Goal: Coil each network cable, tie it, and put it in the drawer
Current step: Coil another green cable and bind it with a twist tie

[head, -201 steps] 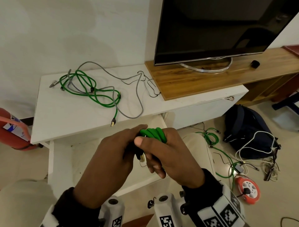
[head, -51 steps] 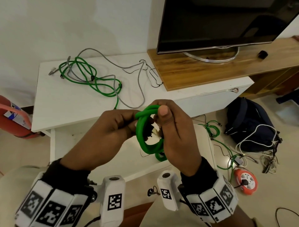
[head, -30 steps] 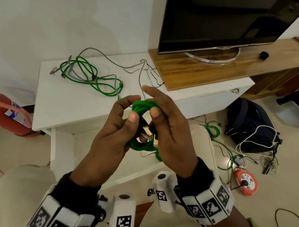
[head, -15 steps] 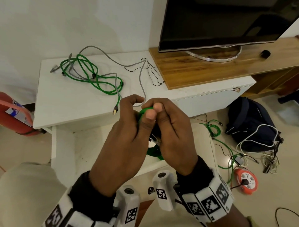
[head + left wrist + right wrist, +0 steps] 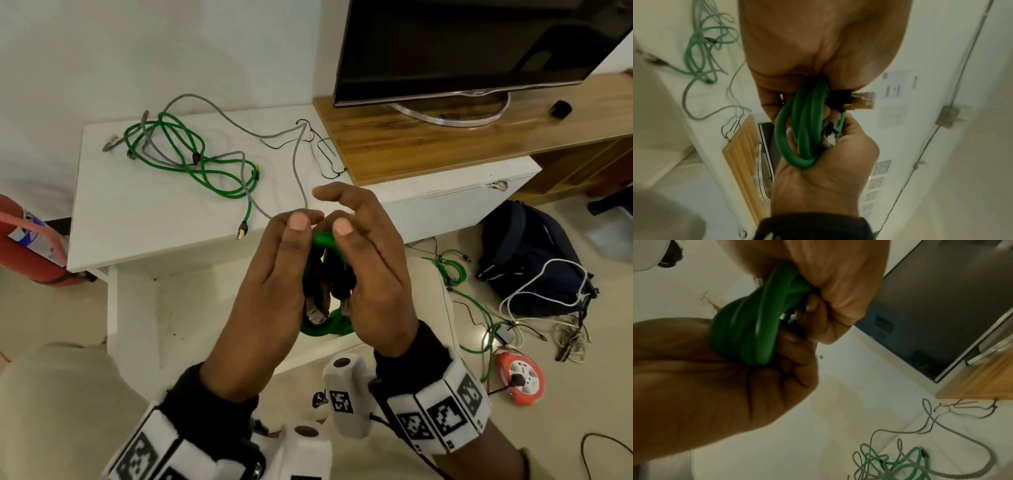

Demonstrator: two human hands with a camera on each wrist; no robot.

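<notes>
A small green network cable coil [image 5: 324,329] is held upright between both hands above the open white drawer [image 5: 137,308]. My left hand [image 5: 294,246] grips its left side with the thumb on top. My right hand [image 5: 349,240] grips the right side, thumb on the top loop and index finger stretched out above. The left wrist view shows the coil [image 5: 803,129] squeezed between the two palms, with its clear plugs [image 5: 863,102] sticking out sideways. In the right wrist view the coil [image 5: 748,331] is pinched by fingers of both hands. Any tie on it is hidden.
A loose green cable [image 5: 191,164] and a grey cable [image 5: 298,154] lie tangled on the white cabinet top [image 5: 137,219], with thin black ties [image 5: 325,154] beside a wooden shelf [image 5: 445,144] carrying a TV. A backpack [image 5: 527,253], more cables and an orange reel [image 5: 519,377] are on the floor at right.
Both hands have closed in around the coil and turned it between them. In the last half second my right index finger has straightened out above the coil.
</notes>
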